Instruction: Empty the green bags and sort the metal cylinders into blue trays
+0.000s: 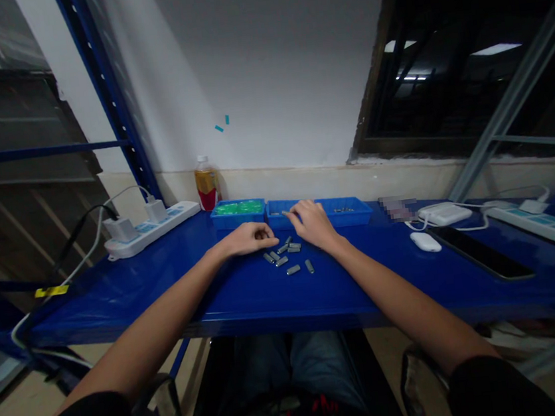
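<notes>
Several small grey metal cylinders (288,260) lie loose on the blue table (247,291) between my hands. My left hand (249,238) rests on the table just left of them, fingers curled inward and closed; what it holds, if anything, is hidden. My right hand (310,221) is raised over the front edge of a blue tray (353,213), its fingertips pinching one small grey cylinder (286,213). That tray holds a few more grey parts (342,210). To its left stands a blue tray of green parts (237,209).
A white power strip (150,230) with plugged chargers lies at the left, a drink bottle (206,184) behind the trays. Right of the trays are a white mouse-like device (425,241), a white box (444,213), a dark phone (477,252) and another power strip (544,224).
</notes>
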Motion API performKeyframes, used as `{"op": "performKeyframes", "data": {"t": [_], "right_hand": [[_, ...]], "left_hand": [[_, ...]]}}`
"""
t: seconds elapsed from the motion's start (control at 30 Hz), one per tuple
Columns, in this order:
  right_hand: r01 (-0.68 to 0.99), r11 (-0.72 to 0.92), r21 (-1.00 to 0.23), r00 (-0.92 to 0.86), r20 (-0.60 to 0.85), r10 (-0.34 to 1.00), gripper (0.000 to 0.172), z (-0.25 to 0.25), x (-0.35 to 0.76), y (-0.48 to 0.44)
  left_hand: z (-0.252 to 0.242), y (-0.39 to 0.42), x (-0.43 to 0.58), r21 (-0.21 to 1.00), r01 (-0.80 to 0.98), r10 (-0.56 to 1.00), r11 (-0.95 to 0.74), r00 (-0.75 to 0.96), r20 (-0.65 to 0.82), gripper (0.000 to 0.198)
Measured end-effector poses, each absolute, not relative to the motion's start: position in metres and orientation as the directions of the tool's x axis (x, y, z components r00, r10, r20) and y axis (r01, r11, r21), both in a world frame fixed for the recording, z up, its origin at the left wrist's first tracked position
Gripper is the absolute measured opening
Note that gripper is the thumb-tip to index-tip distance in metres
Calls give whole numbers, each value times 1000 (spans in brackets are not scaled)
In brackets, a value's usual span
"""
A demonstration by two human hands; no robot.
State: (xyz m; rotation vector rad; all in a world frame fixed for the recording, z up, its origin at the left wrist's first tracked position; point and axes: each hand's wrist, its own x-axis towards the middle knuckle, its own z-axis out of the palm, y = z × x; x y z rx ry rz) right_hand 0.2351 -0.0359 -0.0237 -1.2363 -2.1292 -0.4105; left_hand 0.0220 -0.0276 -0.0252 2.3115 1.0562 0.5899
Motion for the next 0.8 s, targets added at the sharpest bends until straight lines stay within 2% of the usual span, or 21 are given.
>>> {"op": "performKeyframes", "data": {"t": [0.17, 0.37, 0.5, 0.63, 0.8], "right_hand": [[939, 312, -144, -150, 645, 749, 25, -33, 256, -15], [941, 270, -205, -103, 585, 804, 30, -38, 254, -12], [921, 336, -199, -140, 635, 759, 26, -34, 247, -21], [867, 477, -144, -253, 697, 671, 21, -27, 235, -36], [719, 688, -96, -520, 583, 625, 29, -27, 222, -48]], "left_hand": [[-31, -26, 25, 508, 638, 784, -578, 608, 129, 39], [-33, -18, 17, 407, 670, 776, -621, 599, 197, 29], [-34, -17, 13, 400, 632, 735, -663, 651, 189, 30], [-35, -18, 18, 458, 589, 734, -665, 630, 255, 30], [-31, -20, 24, 578, 487, 736, -655, 584, 342, 33]]}}
